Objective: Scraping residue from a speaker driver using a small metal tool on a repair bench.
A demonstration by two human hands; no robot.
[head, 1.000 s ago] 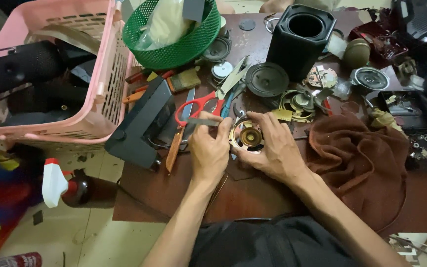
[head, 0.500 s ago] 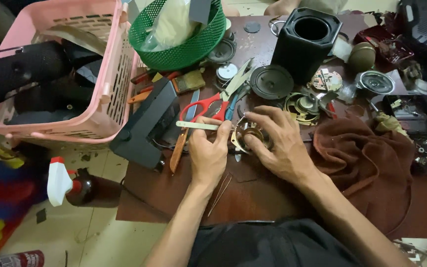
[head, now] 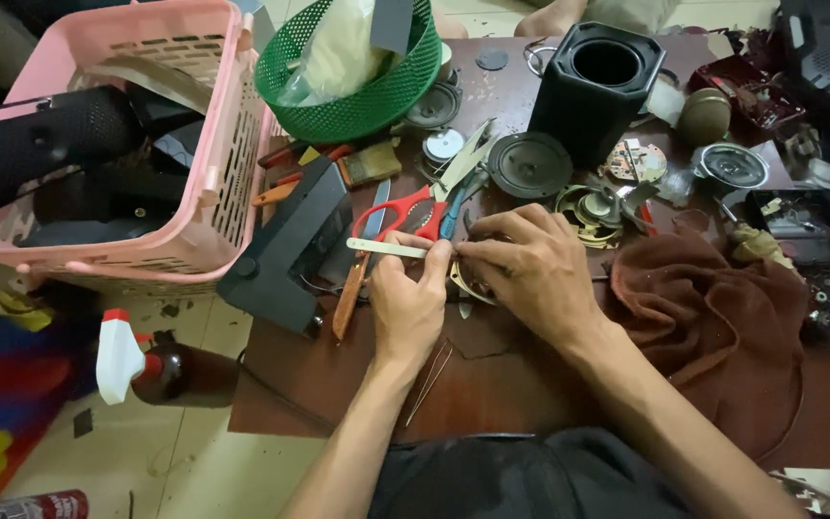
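My left hand [head: 410, 306] is closed around a thin pale flat tool [head: 384, 247] whose tip points left over the table. My right hand [head: 535, 274] lies right beside it, fingers curled over a small round metal speaker part [head: 468, 284] on the dark wooden table [head: 338, 384]. Only the part's rim shows under the fingers. The fingertips of the two hands touch above it. Red-handled scissors [head: 405, 213] lie just beyond my left hand, and a wooden-handled knife [head: 350, 293] lies to its left.
A brown cloth [head: 722, 327] is bunched at the right. Behind stand a black speaker box [head: 607, 86], a loose speaker cone [head: 530, 163], a green basket [head: 348, 106] and a pink basket [head: 223, 163]. A black case [head: 290, 245] sits left; a spray bottle [head: 127, 360] stands on the floor.
My right hand has closed further over the round speaker part, which showed between the hands before. The pale tool in my left hand has turned to lie level. The view shifted slightly.
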